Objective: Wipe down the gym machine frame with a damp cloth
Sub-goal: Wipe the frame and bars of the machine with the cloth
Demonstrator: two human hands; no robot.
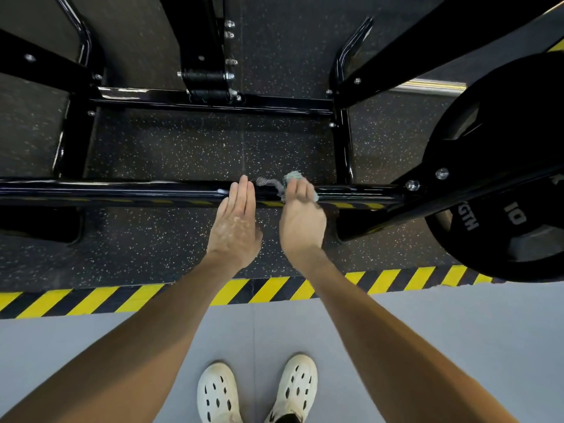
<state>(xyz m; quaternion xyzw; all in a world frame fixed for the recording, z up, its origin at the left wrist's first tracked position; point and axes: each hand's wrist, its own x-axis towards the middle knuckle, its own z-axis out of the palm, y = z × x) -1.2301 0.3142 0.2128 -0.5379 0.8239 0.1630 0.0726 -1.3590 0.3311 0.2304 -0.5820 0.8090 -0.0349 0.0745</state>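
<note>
**Fig. 1. Wiping the near rail, seen from above.** We take the bar (122, 190), the nearest black rail of the machine frame, as our landmark.

- **Cloth.** The cloth (292, 177) sits bunched on top of the bar, right of its middle. A twisted grey tail trails leftward along the rail.
- **Right hand.** Our right hand (300, 218) reaches over the bar from the near side. Its fingers curl over the wad and pinch it down against the metal. We judge that this hold keeps the damp cloth wrapped onto the rounded top, so a sideways stroke would clean the crown and both shoulders of the rail.
- **Left hand.** Our left hand (235, 221) lies just left of the cloth. It is flat and holds nothing, with the fingers straight and pressed together and the fingertips over the bar. We cannot tell whether they touch it. We read the hand as a steadying rest, kept clear of the cloth's path.
- **Surroundings.** At the bar's right end a weight plate (512, 178) hangs over a bolted joint, so strokes in that direction will probably have to stop short. Beyond the bar, a rear rail (274, 103) runs parallel. On our side of it lie the striped tape (152, 296) and our shoes (216, 392).
- **Progress.** The bar shows glossy streaks, but we cannot tell wiped sections from unwiped ones.
</note>
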